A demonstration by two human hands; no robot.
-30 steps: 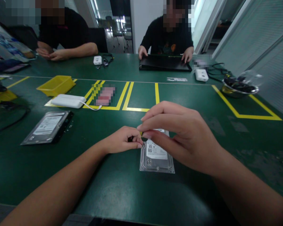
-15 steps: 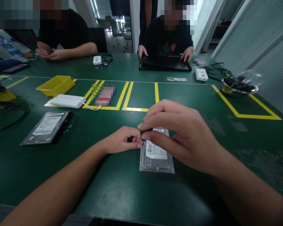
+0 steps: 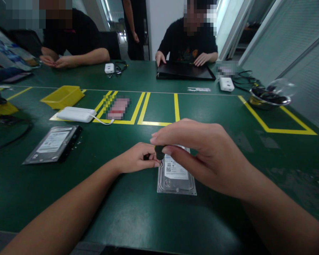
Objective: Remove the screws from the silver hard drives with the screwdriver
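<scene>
Pinching a small dark part [image 3: 158, 151] between thumb and forefinger, the right hand [image 3: 202, 159] hovers over the top left corner of the silver hard drive [image 3: 176, 175], which lies flat on the green table [image 3: 127, 212]. The left hand [image 3: 138, 158], curled shut, grips something tiny and dark beside that corner. It looks like fine fitting work; the next move calls for steady alignment.
</scene>
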